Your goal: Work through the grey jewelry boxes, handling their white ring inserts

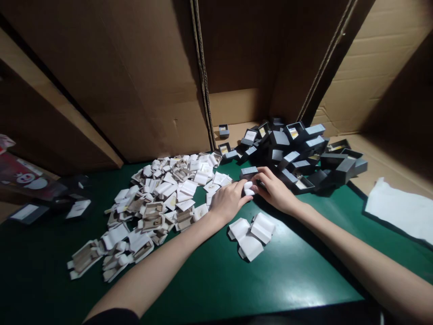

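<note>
My left hand (227, 199) and my right hand (275, 188) meet over the green table. Between their fingertips is a small white folded card insert (248, 188); both hands are closed on it, though the fingers partly cover it. Directly behind the fingers is a small dark box (248, 171) with a grey-blue side, touching or very near the fingertips; which, I cannot tell. Closer to me lie several white folded card inserts (251, 246). Left of my left hand spreads a heap of similar inserts (176, 189), some showing brown undersides.
A pile of dark open boxes (304, 151) stands beyond my right hand, some with white or yellow pieces inside. Tall cardboard walls (135, 67) close off the back. A white sheet (401, 210) lies at right. At left are a red printed bag (29, 174) and dark boxes (29, 212).
</note>
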Motion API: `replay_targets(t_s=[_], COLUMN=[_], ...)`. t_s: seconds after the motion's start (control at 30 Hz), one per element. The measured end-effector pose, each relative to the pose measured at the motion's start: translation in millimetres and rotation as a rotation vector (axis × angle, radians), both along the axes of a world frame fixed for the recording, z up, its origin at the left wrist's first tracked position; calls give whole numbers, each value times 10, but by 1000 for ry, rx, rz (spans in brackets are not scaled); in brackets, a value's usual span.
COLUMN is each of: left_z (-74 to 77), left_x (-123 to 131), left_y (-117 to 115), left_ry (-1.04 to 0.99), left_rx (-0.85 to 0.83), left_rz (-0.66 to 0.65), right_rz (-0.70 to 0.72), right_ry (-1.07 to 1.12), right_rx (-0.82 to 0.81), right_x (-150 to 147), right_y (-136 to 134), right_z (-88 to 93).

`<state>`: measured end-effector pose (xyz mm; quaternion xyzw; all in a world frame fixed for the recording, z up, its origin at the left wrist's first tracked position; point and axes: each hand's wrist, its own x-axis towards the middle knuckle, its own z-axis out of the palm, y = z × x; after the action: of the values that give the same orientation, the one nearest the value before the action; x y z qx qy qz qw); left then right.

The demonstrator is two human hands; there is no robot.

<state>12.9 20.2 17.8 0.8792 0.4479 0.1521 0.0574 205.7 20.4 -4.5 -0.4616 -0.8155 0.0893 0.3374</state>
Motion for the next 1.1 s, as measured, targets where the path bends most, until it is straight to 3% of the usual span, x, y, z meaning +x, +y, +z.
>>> replay_targets(t_s=[0.2,0.43,1.1], left_z=[23,-35,-44], left_x=[6,7,20], left_y=[10,29,-78], left_ry=[72,79,137], left_rx=[-50,-9,106], left_rz=[42,38,-6], right_rz=[4,-24,0], right_ry=[8,17,-56], right_rx=[-23,50,43], right_x=[12,7,29], right_y=[-5,-25,10], right_z=[14,37,-29])
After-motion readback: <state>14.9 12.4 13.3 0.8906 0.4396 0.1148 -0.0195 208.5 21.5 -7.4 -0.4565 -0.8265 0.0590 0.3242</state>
